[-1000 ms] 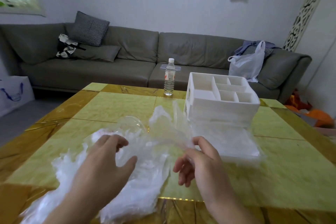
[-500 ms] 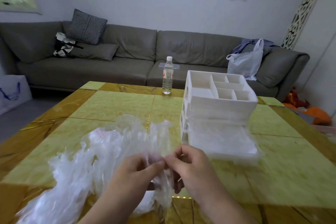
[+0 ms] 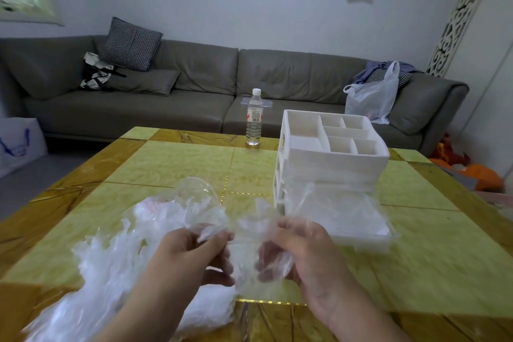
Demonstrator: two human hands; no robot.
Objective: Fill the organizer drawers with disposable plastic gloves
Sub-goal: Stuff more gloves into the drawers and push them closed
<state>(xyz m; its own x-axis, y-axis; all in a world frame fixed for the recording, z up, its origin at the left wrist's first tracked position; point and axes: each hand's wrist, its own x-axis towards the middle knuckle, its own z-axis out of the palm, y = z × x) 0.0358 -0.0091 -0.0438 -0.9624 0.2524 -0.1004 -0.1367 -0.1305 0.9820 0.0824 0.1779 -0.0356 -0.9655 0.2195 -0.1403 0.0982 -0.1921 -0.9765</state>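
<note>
Since half a second ago the left hand (image 3: 191, 251) and right hand (image 3: 302, 250) have drawn apart, each grip pinching one clear glove (image 3: 244, 233) at lower centre; glove pile (image 3: 111, 266) lower left; organizer (image 3: 330, 164) with open bottom drawer (image 3: 358, 228) right of centre on the counter (image 3: 172, 164); bottle (image 3: 254, 116) behind; film blurs the right fingertips.

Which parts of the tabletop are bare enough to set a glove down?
Bare: the table between the water bottle and the glove pile, and the stretch right of the organizer. Crowded: the near left under the pile, and the middle, where both hands hold a glove by the open bottom drawer.
</note>
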